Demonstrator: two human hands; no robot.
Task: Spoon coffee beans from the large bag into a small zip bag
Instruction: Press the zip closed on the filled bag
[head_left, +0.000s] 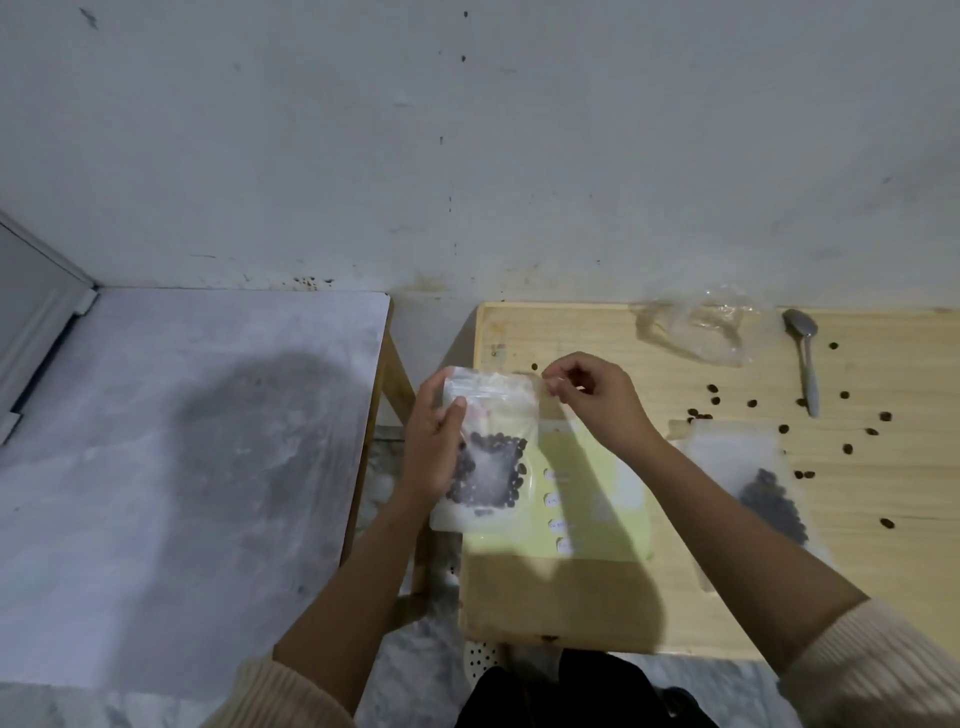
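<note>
I hold a small clear zip bag (488, 452) upright over the left edge of the wooden table (597, 597). Dark coffee beans fill its lower part. My left hand (434, 441) grips the bag's left side. My right hand (592, 400) pinches the top right corner at the zip strip. A metal spoon (804, 358) lies on the table at the far right, apart from both hands. Another clear bag with beans (763, 493) lies flat under my right forearm. A crumpled clear plastic bag (696, 332) lies at the back of the table.
Loose coffee beans (784, 429) are scattered over the right part of the table. A pale yellow sheet with small labels (597, 509) lies under the held bag. A grey-topped table (182, 467) stands to the left, with a gap between. A white wall is behind.
</note>
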